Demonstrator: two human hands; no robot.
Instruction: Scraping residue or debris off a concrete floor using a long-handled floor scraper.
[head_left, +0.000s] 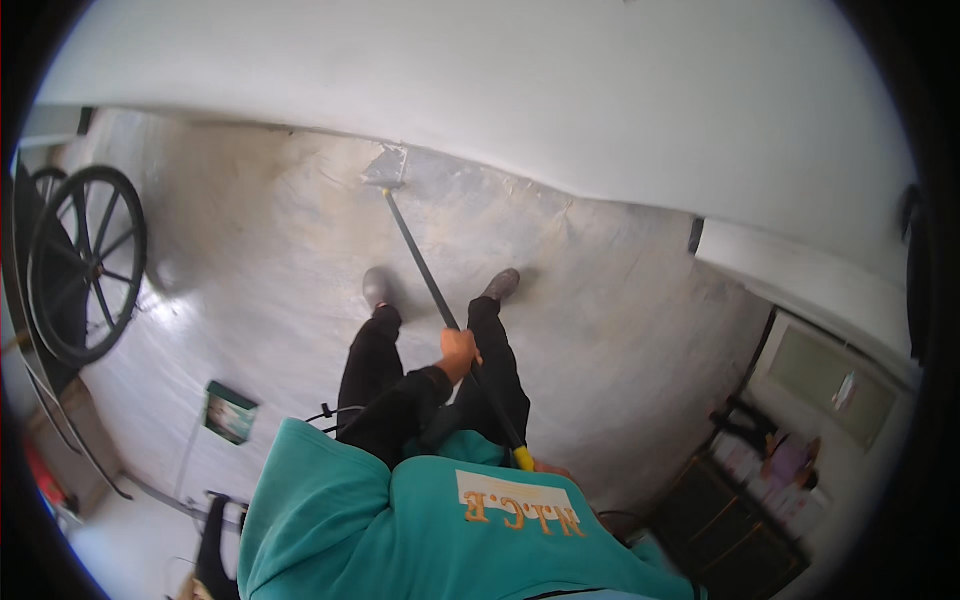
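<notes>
Left hand (459, 352) wrapped around the middle of a long dark pole (432, 287), fingers curled tight on it. Right hand (549, 468) low at the near end, mostly hidden behind the teal sweatshirt (420, 520); seems to grip just by the yellow handle end (523, 458), but cannot tell how the fingers lie.

Pole thin, straight, black, running from the yellow grip near the body up and left to a flat, wide grey scraper head (385, 166). Head pressed on the floor at the far side, right where the grey floor (260, 270) meets the white wall (500, 90). Floor around it patchy, pale and dusty-looking.

Two dark shoes, left shoe (376, 287) and right shoe (501, 284), standing apart on each side of the pole, black trousers (375, 375) above them.

At far left, large black spoked wheel (88, 262) leaning upright. Small green-framed picture (230, 412) on the floor at near left. Dark cabinet (740, 530) with pale things on top at near right. Nothing lying between scraper head and feet.
</notes>
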